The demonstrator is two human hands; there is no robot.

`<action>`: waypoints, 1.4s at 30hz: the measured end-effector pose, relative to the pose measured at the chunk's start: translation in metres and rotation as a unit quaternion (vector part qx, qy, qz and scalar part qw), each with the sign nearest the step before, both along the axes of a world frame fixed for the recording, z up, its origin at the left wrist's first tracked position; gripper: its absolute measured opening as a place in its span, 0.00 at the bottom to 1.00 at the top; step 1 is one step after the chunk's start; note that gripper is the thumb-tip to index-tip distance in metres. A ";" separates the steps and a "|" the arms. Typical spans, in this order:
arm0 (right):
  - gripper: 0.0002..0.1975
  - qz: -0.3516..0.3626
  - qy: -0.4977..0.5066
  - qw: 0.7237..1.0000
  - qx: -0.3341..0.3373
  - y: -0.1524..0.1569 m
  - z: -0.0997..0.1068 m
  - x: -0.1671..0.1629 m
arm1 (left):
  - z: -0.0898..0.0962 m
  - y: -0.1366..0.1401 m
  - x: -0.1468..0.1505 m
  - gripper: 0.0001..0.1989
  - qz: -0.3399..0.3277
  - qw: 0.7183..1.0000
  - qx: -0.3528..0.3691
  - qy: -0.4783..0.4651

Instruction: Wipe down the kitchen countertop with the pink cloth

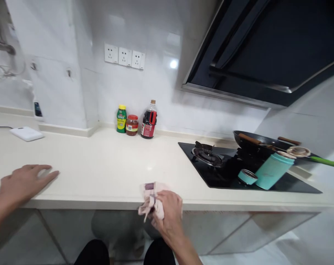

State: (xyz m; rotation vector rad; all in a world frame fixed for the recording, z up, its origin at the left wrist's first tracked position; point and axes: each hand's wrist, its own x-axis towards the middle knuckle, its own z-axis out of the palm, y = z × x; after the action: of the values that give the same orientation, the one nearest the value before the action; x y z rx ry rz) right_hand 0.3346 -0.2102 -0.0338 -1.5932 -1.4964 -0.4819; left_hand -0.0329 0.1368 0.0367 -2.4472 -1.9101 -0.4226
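Note:
My right hand (169,209) grips a crumpled pale pink cloth (150,198) with darker purple patches at the front edge of the cream countertop (100,165). Part of the cloth lies on the counter, and part hangs over the edge. My fingers cover some of it. Far to the left, my left hand (25,182) rests on the countertop with its fingers stretched out, holding nothing. Just beyond that hand lies a white flat device (26,133) with a cable.
Against the wall stand a green-and-yellow bottle (121,119), a red-lidded jar (132,126) and a dark sauce bottle (149,121). At right, a black gas hob (219,180) carries a wok (255,141), a turquoise canister (274,171) and a small turquoise cup (247,177). A range hood (260,48) overhangs it.

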 end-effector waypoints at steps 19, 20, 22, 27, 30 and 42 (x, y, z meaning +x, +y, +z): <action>0.32 -0.221 -0.030 0.935 -0.275 -0.003 0.017 0.188 | 0.011 -0.026 0.006 0.32 -0.004 0.999 -0.016 -0.033; 0.31 -0.206 -0.036 0.933 -0.291 -0.001 0.013 0.193 | 0.010 -0.026 0.006 0.32 -0.006 0.999 -0.016 -0.032; 0.31 -0.194 -0.037 0.928 -0.315 0.005 0.016 0.201 | 0.011 -0.028 0.006 0.32 -0.007 0.999 -0.014 -0.029; 0.30 -0.180 -0.035 0.907 -0.380 0.052 0.046 0.211 | 0.013 -0.030 0.007 0.30 -0.001 1.000 -0.012 -0.026; 0.29 -0.177 -0.043 0.901 -0.395 0.094 0.059 0.189 | 0.013 -0.030 0.007 0.30 0.000 0.999 -0.012 -0.031; 0.26 0.210 -0.115 0.883 -0.404 0.134 0.084 -0.018 | 0.014 -0.030 0.010 0.31 0.021 0.999 -0.005 -0.036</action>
State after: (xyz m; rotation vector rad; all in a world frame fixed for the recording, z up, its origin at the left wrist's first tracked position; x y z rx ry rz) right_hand 0.3163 -0.0766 0.0503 -1.7549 -2.3497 0.2651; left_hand -0.0230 0.1069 0.0504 -2.4259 -1.9916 -0.5082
